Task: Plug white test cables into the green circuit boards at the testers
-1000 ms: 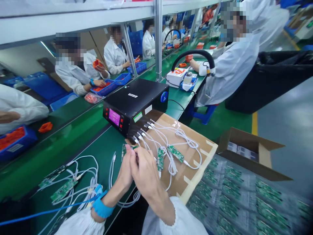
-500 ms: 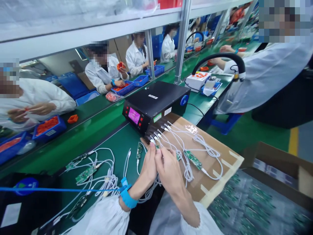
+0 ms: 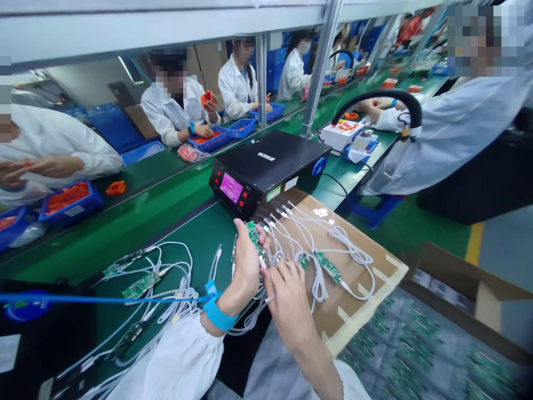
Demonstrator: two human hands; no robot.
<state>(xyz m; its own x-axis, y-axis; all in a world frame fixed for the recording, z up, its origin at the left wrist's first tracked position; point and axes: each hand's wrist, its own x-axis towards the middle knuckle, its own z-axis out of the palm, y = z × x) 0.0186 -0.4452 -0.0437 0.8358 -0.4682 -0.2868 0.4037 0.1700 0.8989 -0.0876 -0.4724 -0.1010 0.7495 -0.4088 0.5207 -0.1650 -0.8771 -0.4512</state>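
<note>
My left hand (image 3: 246, 262), with a blue wrist strap (image 3: 217, 314) on it, grips a small green circuit board (image 3: 254, 234) and holds it up in front of the black tester box (image 3: 270, 166). My right hand (image 3: 287, 294) is closed on the white cable plug (image 3: 264, 263) at the board's lower end. Other green boards (image 3: 327, 265) lie plugged into white cables (image 3: 333, 244) on a cardboard sheet (image 3: 375, 278). More boards (image 3: 139, 286) with cables lie to the left on the green mat.
A green conveyor belt (image 3: 125, 222) runs behind the tester. Across it people in white coats handle orange parts from blue bins (image 3: 69, 200). A person sits to the right beside a black hose (image 3: 375, 100). An open cardboard box (image 3: 458, 294) and trays of boards (image 3: 416, 344) lie at right.
My left hand has lifted the green board up off the mat, and my right hand has moved under it to the cable end. The view shifted slightly left.
</note>
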